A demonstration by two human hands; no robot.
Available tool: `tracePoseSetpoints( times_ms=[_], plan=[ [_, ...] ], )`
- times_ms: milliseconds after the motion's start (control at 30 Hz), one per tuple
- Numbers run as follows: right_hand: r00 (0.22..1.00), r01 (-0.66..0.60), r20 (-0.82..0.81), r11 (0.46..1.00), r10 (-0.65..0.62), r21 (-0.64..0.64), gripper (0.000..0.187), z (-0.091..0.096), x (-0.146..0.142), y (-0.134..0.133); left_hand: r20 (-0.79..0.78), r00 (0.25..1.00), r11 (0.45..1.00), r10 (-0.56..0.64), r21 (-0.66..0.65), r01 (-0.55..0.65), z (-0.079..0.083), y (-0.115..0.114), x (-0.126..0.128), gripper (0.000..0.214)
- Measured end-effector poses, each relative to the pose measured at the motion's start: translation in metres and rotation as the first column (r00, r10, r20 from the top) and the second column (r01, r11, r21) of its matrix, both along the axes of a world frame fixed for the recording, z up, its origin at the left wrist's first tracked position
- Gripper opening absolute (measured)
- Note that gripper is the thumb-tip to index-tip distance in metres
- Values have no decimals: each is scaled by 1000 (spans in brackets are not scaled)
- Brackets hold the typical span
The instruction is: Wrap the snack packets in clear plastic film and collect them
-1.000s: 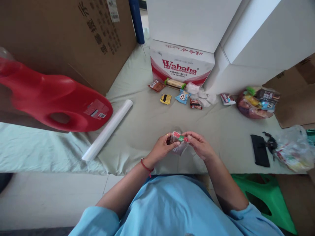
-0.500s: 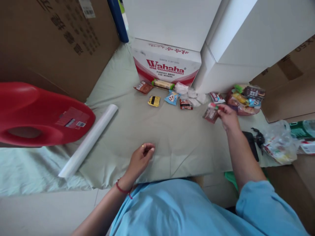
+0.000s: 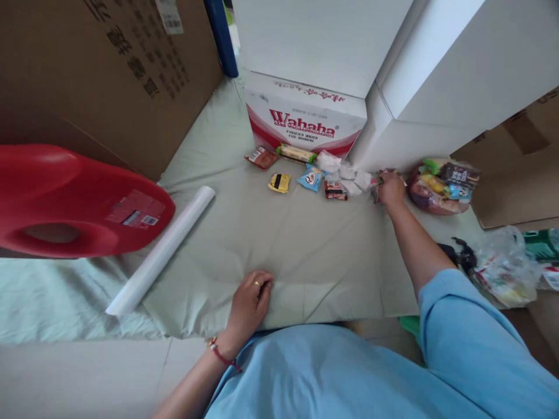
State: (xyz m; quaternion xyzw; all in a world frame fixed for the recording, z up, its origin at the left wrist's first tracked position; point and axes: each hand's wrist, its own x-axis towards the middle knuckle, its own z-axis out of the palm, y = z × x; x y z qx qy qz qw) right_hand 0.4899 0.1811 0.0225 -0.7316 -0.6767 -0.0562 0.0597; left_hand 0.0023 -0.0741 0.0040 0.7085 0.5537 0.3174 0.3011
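Observation:
My right hand reaches far out to the row of small snacks in front of the Wahaha box. Its fingers are closed on a small reddish snack packet, which shows only at the hand's left edge, beside crumpled white wrappers. My left hand rests on the pale green cloth near its front edge, fingers curled together, with nothing seen in them. The row holds a brown packet, a long bar, a yellow packet, a blue packet and a dark red packet.
A red bag full of snacks lies right of my right hand. A red jug and a white roll lie at the left. A clear plastic bag and black items sit at the right. Cardboard and white boxes wall the back.
Both hands held the packet close to me a second ago. My right hand carried it away to the far row of snacks, while my left hand dropped onto the cloth.

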Motion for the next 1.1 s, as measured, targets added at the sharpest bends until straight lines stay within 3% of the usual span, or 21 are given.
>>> tracePoseSetpoints(
  times_ms=[100, 233, 367, 467, 533, 600, 667, 767, 800, 867, 933, 967, 1033, 1100],
  plan=[
    [998, 11, 65, 1000, -10, -17, 38, 2, -3, 2, -18, 1000, 999, -12, 41, 13, -6, -1, -1, 22],
    [988, -116, 86, 988, 125, -105, 39, 6, -7, 6, -15, 999, 997, -42, 58, 43, -9, -2, -1, 20],
    [982, -150, 101, 984, 160, -96, 35, 9, -8, 6, -28, 998, 994, -65, 85, 67, -9, -2, -2, 20],
    [993, -114, 40, 994, 114, -5, 35, 15, -12, 4, -38, 997, 992, -67, 100, 70, -9, -3, -2, 20],
    [1000, -22, -19, 993, 24, 116, 40, 20, -20, -2, -27, 998, 992, -59, 111, 61, -9, -4, -2, 19],
    [994, 84, -89, 961, -63, 263, 43, 23, -34, -12, -14, 998, 992, -58, 107, 60, -9, -5, -3, 18],
    [990, 74, -141, 938, -28, 339, 41, 24, -52, -25, -8, 998, 993, -66, 94, 67, -8, -5, -2, 18],
    [968, -148, -168, 963, 188, 225, 39, 18, -79, -42, 2, 998, 994, -65, 85, 65, -6, -4, -2, 20],
    [955, -190, -200, 970, 219, 155, 39, 15, -87, -46, 9, 998, 995, -61, 81, 61, -6, -4, -2, 20],
    [926, -148, -340, 986, 163, 71, 34, 8, -100, -51, 35, 998, 997, -53, 61, 51, -4, -4, -3, 20],
    [797, 36, -603, 995, 25, 89, 27, 3, -112, -61, 83, 996, 999, -36, 19, 34, -1, -5, -3, 20],
    [654, 149, -756, 984, -23, 99, 25, 1, -119, -69, 111, 994, 1000, -18, -9, 20, 1, -6, -3, 20],
    [247, 294, -968, 955, -40, 35, 27, -3, -138, -94, 168, 985, 997, 28, -81, -14, 6, -7, 1, 19],
    [-135, 258, -989, 962, -54, -87, 35, -4, -161, -128, 237, 968, 986, 77, -161, -40, 13, -5, 10, 19]
  ],
)
